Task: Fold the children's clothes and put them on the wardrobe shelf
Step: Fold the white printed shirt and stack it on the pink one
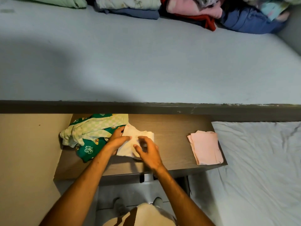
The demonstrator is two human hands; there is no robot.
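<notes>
A small white garment [130, 144] lies partly folded on the brown wooden surface [171, 132]. My left hand [118, 138] rests flat on its left edge, fingers on the cloth. My right hand [149, 151] hovers over its right part with fingers spread and slightly blurred, holding nothing. To the left lies an unfolded heap of green patterned and pale green checked clothes [91, 136]. A folded pink garment [206, 147] sits at the right end of the surface. Folded clothes [162, 8] are stacked along the back of the grey shelf [146, 62] above.
The shelf's dark front edge [146, 108] runs across the view above the wooden surface. A bed with a pale sheet [260, 168] borders the right side. A beige wall [24, 152] stands at the left. My feet [156, 201] are on the floor below.
</notes>
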